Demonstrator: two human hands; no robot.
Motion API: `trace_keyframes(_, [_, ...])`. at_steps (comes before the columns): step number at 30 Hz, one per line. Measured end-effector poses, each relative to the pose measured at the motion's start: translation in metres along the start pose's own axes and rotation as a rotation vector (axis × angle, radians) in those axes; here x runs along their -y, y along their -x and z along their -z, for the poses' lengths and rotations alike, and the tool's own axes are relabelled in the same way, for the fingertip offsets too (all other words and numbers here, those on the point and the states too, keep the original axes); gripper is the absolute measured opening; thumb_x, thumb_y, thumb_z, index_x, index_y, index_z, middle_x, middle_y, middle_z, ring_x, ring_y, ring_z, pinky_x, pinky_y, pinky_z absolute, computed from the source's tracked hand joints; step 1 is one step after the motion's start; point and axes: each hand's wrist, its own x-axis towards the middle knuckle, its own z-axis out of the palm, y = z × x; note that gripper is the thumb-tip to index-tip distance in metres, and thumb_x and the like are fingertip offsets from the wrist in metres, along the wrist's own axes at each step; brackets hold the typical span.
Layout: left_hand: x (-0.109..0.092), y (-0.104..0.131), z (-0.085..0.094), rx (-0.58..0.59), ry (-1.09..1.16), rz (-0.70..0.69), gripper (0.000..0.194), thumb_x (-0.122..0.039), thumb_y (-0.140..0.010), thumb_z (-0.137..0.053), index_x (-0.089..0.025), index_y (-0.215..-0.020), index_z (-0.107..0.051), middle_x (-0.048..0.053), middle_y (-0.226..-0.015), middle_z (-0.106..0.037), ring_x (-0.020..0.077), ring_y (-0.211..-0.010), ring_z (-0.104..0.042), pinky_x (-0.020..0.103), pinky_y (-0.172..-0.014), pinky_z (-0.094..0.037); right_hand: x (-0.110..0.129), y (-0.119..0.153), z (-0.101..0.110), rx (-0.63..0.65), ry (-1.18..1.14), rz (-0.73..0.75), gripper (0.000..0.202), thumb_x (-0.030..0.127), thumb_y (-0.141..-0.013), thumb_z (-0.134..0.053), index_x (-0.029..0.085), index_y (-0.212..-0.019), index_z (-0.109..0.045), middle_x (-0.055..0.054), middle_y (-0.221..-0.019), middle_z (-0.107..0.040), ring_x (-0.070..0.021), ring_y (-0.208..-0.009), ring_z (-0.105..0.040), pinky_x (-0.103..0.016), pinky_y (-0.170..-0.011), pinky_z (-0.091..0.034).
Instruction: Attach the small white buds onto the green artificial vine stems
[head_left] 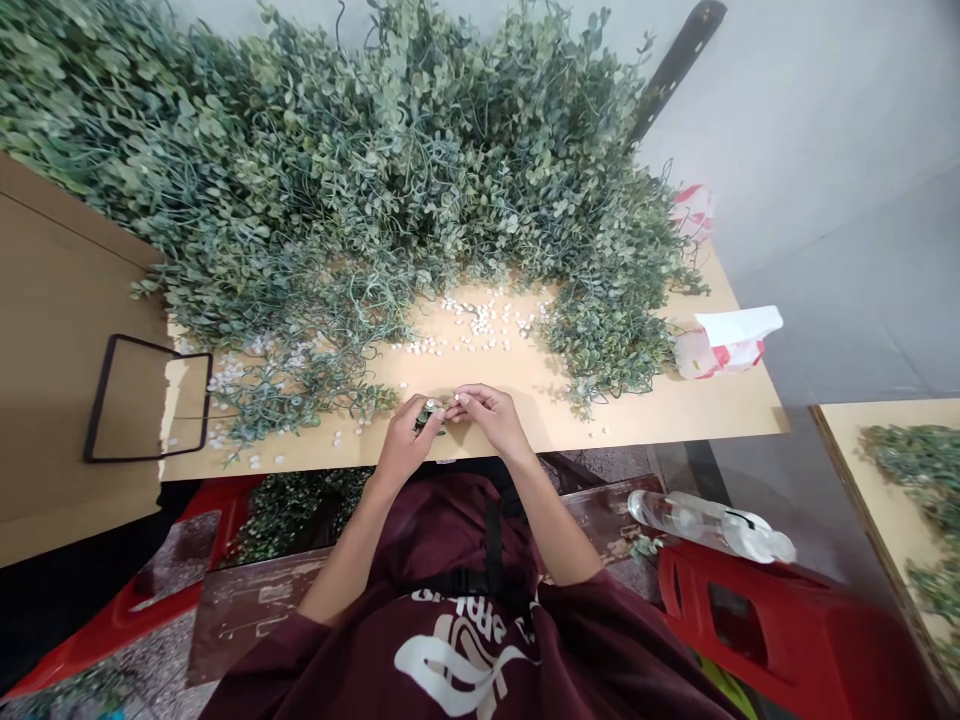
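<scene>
From here I see the left hand (405,440) pinching a small green sprig (422,418) between thumb and finger. The right hand (491,418) is just beside it, fingertips close together; I can't tell what they hold. Past both hands, little white bits (484,320) and a big leafy heap (420,170) sit on the table (705,415).

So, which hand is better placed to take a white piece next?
Probably the right hand: it is nearer the white cluster, and the left hand holds a sprig. The right's grip is unclear.
</scene>
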Motion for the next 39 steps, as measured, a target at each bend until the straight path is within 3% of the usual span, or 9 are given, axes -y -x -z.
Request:
trace_keyframes(8, [0.001, 0.003, 0.002, 0.030, 0.057, -0.011, 0.016, -0.032, -0.094, -0.053, -0.019, -0.088, -0.059, 0.001, -0.080, -0.059, 0.0142, -0.075, -0.057, 0.025, -0.071, -0.045, 0.007, 0.007, -0.003, 0.124, -0.144, -0.125, 0.025, 0.037, -0.073, -0.079, 0.015, -0.083, -0.072, 0.001, -0.068, -0.063, -0.0079, -0.054, -0.055, -0.021, -0.051, -0.046])
trace_keyframes(30, [0.001, 0.001, 0.004, 0.058, 0.069, 0.054, 0.014, -0.031, -0.091, -0.057, -0.019, -0.083, -0.056, 0.000, -0.077, -0.061, 0.0142, -0.072, -0.057, 0.025, -0.069, -0.046, 0.007, 0.005, -0.006, 0.132, -0.139, -0.181, 0.025, 0.037, -0.073, -0.080, 0.015, -0.079, -0.071, 0.001, -0.064, -0.060, -0.0082, -0.051, -0.054, -0.021, -0.049, -0.044])
trace_keyframes(39, [0.003, 0.000, 0.003, 0.066, 0.054, 0.026, 0.013, -0.031, -0.091, -0.056, -0.020, -0.086, -0.059, 0.001, -0.080, -0.061, 0.0154, -0.077, -0.059, 0.026, -0.072, -0.047, 0.002, 0.007, -0.010, 0.103, -0.064, -0.147, 0.030, 0.044, -0.075, -0.077, 0.016, -0.078, -0.065, 0.003, -0.061, -0.058, -0.0084, -0.050, -0.053, -0.022, -0.050, -0.046])
